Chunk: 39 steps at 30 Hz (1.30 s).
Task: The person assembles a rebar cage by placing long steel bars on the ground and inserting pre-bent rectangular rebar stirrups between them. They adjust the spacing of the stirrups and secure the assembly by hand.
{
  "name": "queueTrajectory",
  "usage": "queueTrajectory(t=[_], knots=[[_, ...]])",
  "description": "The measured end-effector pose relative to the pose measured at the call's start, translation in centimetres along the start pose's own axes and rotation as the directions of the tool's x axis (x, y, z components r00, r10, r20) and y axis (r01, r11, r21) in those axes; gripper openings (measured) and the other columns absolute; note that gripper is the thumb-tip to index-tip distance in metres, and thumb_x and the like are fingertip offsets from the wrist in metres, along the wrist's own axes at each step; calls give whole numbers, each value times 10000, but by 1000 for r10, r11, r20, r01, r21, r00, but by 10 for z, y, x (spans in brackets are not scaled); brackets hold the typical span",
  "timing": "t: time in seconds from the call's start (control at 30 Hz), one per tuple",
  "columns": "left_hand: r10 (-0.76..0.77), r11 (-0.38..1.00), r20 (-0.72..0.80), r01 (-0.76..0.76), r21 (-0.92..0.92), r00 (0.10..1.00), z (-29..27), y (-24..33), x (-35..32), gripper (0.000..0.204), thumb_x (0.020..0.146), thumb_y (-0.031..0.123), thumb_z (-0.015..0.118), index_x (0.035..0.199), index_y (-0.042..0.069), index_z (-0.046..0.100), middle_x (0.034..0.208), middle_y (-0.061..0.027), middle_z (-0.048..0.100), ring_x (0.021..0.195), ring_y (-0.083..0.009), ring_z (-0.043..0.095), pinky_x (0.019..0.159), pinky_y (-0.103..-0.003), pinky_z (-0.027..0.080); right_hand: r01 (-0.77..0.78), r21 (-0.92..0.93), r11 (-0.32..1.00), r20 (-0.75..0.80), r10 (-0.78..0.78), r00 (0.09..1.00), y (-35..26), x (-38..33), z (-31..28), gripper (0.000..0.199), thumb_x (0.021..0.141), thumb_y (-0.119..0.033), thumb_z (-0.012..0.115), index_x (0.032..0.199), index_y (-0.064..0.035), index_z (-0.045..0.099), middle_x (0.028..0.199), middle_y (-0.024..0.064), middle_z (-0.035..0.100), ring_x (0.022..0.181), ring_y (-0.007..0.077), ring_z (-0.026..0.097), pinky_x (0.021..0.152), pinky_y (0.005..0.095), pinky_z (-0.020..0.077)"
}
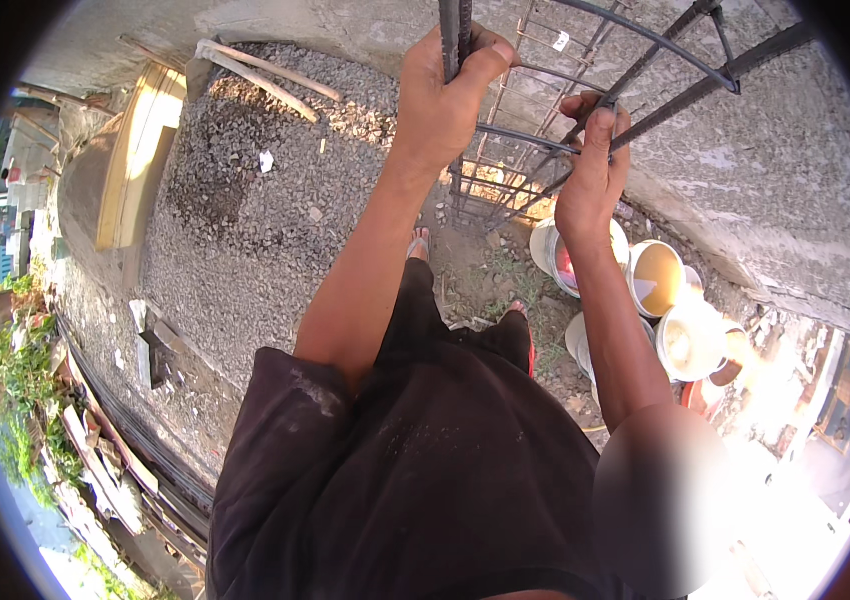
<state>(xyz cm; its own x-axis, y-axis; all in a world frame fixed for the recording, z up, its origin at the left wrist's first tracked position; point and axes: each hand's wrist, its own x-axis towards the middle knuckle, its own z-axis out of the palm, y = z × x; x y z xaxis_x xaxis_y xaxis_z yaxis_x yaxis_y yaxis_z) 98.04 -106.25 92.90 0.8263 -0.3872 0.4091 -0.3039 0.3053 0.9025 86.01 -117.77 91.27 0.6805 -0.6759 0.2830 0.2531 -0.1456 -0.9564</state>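
Observation:
A dark steel rebar cage (775,52), made of long bars and bent cross ties, rises in front of me. My left hand (442,110) is wrapped round its upright bar (456,35) on the left. Lower and to the right, my right hand (590,190) closes on another of the cage's bars, with the thumb up along it. A curved tie (660,40) crosses above the right hand. The cage's lower end runs down toward the ground between my arms. Whether the right fingers also hold a small piece is hidden.
A gravel pile (245,210) fills the left, with wooden handles (270,82) on it and a yellowish board (135,160) beyond. Several buckets (657,255) stand right of my feet, below a concrete wall (795,190). A thinner rusty bar grid (537,60) stands behind the cage.

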Motion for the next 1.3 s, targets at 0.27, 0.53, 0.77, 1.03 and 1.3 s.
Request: queueTrajectory(t=[0.27, 0.53, 0.77, 1.03, 1.3], knots=[[-76, 985, -65, 65, -160, 995, -80, 32, 107, 234, 959, 261, 614, 1015, 42, 675, 960, -74, 711, 957, -186, 661, 847, -364, 461, 149, -169, 974, -103, -168, 980, -20, 78, 113, 525, 1058, -504, 515, 1028, 5, 638, 917, 82, 637, 919, 195, 578, 847, 360, 454], [-116, 975, -33, 108, -193, 993, -124, 6, 155, 231, 949, 272, 621, 977, 52, 686, 934, -64, 719, 960, -179, 661, 838, -352, 445, -21, -84, 996, -124, 10, 992, -6, 104, 167, 508, 1069, -455, 534, 1165, 36, 622, 1054, 98, 658, 1038, 207, 586, 947, 359, 450], [-67, 966, 51, 77, -248, 996, -133, 34, 180, 203, 942, 271, 628, 940, 79, 693, 924, -40, 722, 953, -161, 658, 840, -341, 428, 32, -81, 996, -119, -41, 992, -29, 123, 183, 570, 1054, -516, 547, 1148, 40, 629, 1039, 107, 657, 1022, 178, 579, 925, 344, 450], [-61, 998, -26, 62, 12, 998, -126, -28, 187, 184, 935, 218, 611, 920, 51, 687, 874, -45, 736, 832, -150, 646, 766, -325, 462, -129, -225, 966, -182, 88, 979, 28, 136, 177, 519, 1061, -481, 525, 1041, 13, 679, 935, 61, 672, 931, 162, 600, 872, 355, 465], [-25, 996, 21, 26, -88, 999, -120, -82, 218, 209, 927, 215, 616, 932, 27, 709, 892, -71, 740, 846, -164, 661, 763, -317, 476, 41, 212, 976, -190, 0, 982, 125, 192, 172, 383, 1067, -404, 585, 995, -39, 678, 941, 33, 681, 922, 165, 609, 891, 346, 457]])
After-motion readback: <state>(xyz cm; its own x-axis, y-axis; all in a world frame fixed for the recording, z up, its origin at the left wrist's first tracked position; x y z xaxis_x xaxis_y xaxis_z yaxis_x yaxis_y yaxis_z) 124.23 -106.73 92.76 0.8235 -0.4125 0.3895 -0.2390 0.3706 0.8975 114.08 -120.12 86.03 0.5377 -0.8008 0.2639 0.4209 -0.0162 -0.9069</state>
